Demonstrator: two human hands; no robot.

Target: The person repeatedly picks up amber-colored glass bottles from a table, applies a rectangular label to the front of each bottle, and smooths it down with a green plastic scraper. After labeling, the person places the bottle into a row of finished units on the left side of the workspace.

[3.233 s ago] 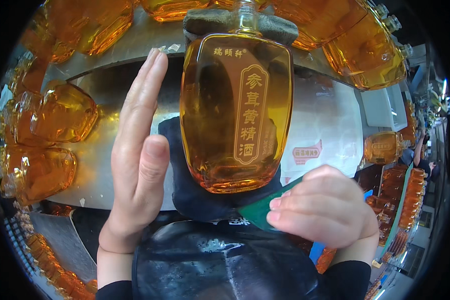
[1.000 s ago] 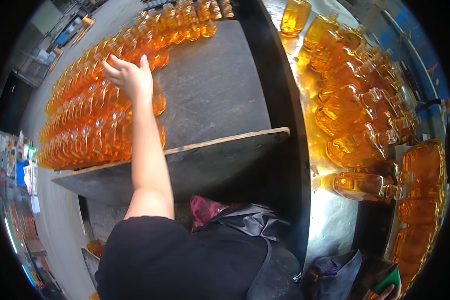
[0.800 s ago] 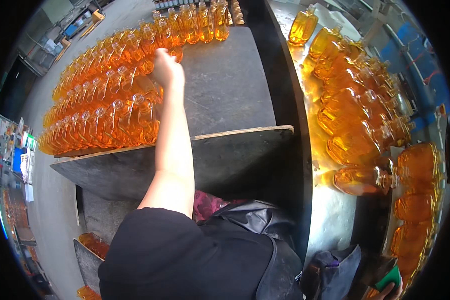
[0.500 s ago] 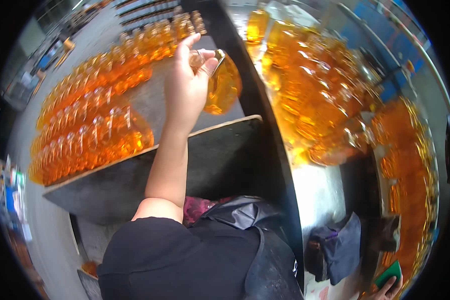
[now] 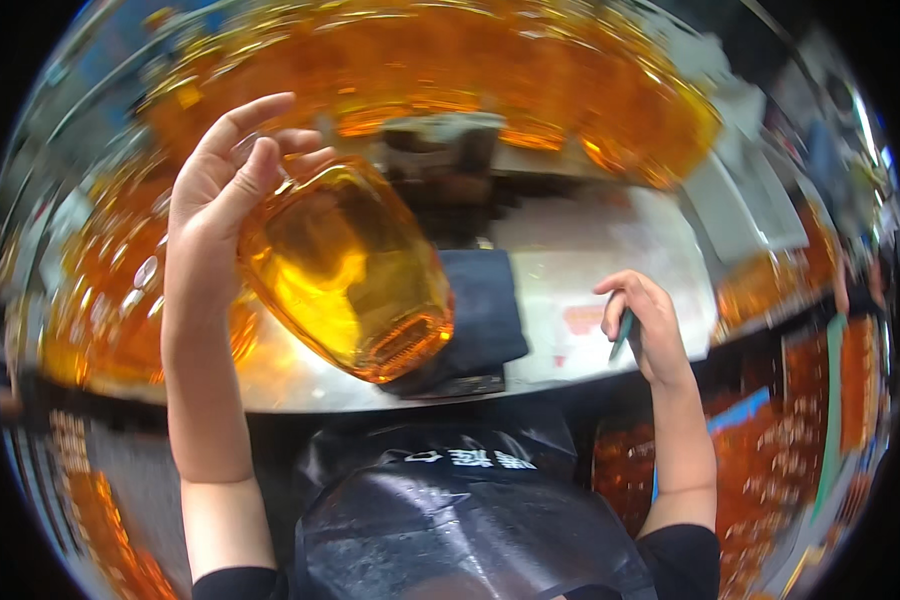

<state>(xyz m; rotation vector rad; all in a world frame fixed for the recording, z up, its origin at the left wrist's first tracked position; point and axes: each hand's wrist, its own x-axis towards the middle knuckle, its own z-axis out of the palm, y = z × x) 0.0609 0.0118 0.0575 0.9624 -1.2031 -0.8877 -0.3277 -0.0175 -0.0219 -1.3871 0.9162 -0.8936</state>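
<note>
My left hand point(image 5: 220, 190) grips the neck of a flat glass bottle point(image 5: 345, 270) full of amber liquid, held tilted with its base toward me, above the bench. My right hand point(image 5: 645, 325) hovers over the bench edge at the right and pinches a small green tool point(image 5: 622, 335) between its fingers. A dark blue cloth pad point(image 5: 480, 310) lies on the metal bench point(image 5: 300, 385) below the bottle.
Several amber bottles point(image 5: 110, 300) crowd the bench at the left and along the back point(image 5: 490, 80). White sheets point(image 5: 590, 290) lie on the bench right of the pad. More amber bottles in crates point(image 5: 770, 450) stand at the lower right. A dark apron point(image 5: 450, 510) covers my front.
My view swung from the pallet of bottles on the left back to the bench. My left hand took a bottle from the pallet rows and carried it over the blue pad.
</note>
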